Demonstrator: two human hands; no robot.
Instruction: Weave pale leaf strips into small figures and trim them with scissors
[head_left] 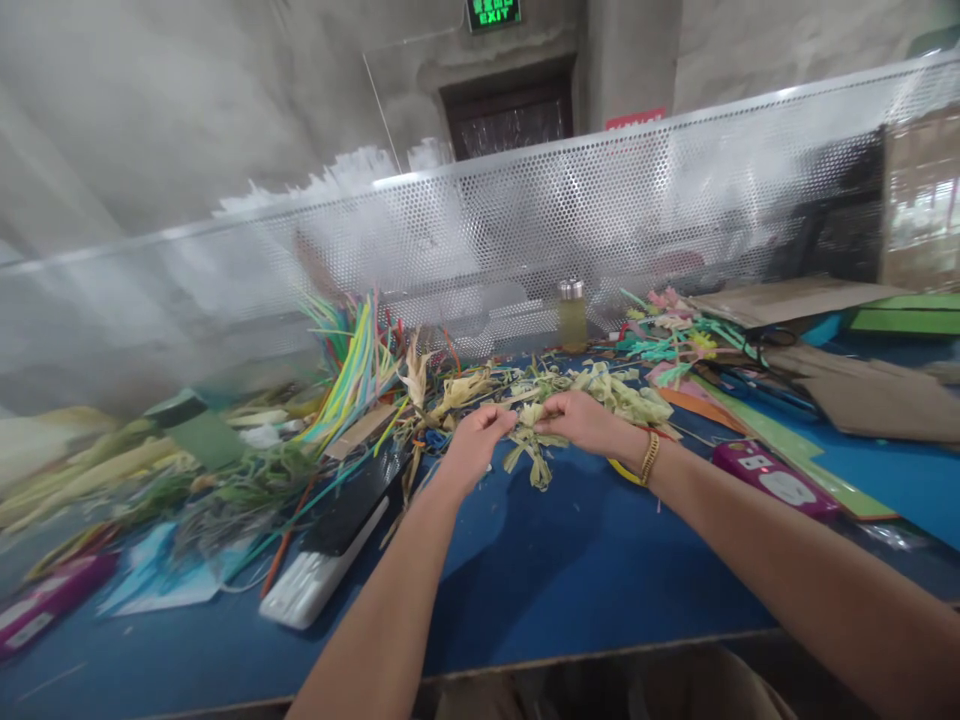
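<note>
Over the middle of the blue table, a bunch of pale green dried husk strips point(537, 462) is held up between my two hands, its looped ends hanging down. My right hand point(581, 420) pinches its upper part between thumb and fingers. Close on the other side, my left hand point(484, 442) has thumb and fingertips pressed together at the bunch's edge; what they hold is too small to make out. Just behind lies a heap of similar pale green husk strips point(626, 392), with straw-coloured husks point(461, 392) to its left.
Colourful pipe cleaners point(360, 360) stand at back left. A black-and-white device point(337, 540) lies left of my forearm, a purple box point(776, 480) right. Behind are a lidded bottle point(571, 318) and a perforated metal partition point(495, 230). Cardboard sheets point(870, 385) lie far right.
</note>
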